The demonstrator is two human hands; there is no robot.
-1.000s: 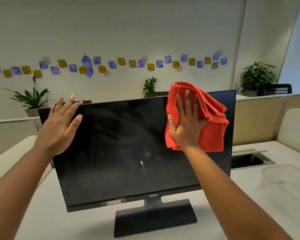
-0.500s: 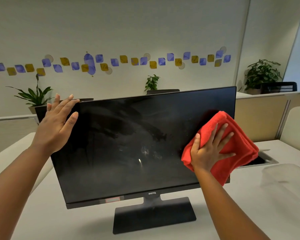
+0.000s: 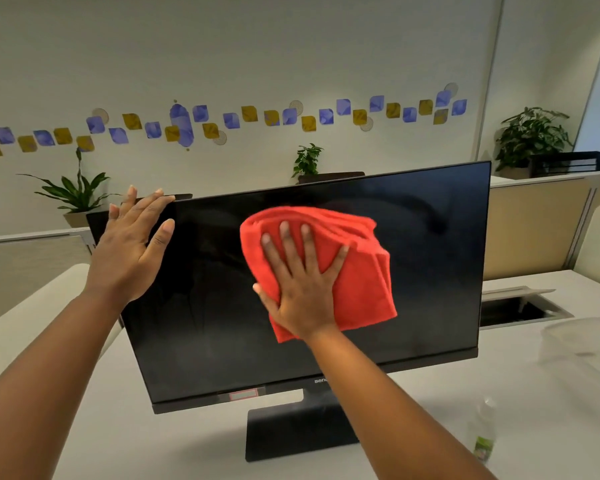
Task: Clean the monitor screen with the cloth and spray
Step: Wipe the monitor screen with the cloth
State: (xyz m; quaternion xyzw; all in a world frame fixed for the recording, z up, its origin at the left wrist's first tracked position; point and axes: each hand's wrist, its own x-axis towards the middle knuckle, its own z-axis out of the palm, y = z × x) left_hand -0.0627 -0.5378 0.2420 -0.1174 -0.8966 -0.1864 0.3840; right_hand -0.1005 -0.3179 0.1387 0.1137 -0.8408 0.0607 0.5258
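A black monitor [image 3: 430, 271] stands on its base on the white desk [image 3: 49, 306], screen dark and facing me. My right hand [image 3: 302, 282] lies flat with fingers spread on a folded red cloth [image 3: 361, 282], pressing it against the middle of the screen. My left hand [image 3: 132, 251] rests flat and open on the screen's upper left corner, fingertips over the top edge. A small clear spray bottle [image 3: 484, 434] with a green label stands on the desk at the lower right, beside my right forearm.
A clear plastic box [image 3: 582, 344] sits on the desk at the right. Behind it is an open cable hatch [image 3: 513, 308] in the desktop. Partitions, potted plants [image 3: 73, 192] and a wall with coloured stickers lie beyond.
My right hand has slid the red cloth from the screen's lower right edge leftward and up to the middle. My left hand stays on the upper left corner. The smears at mid-screen are gone.
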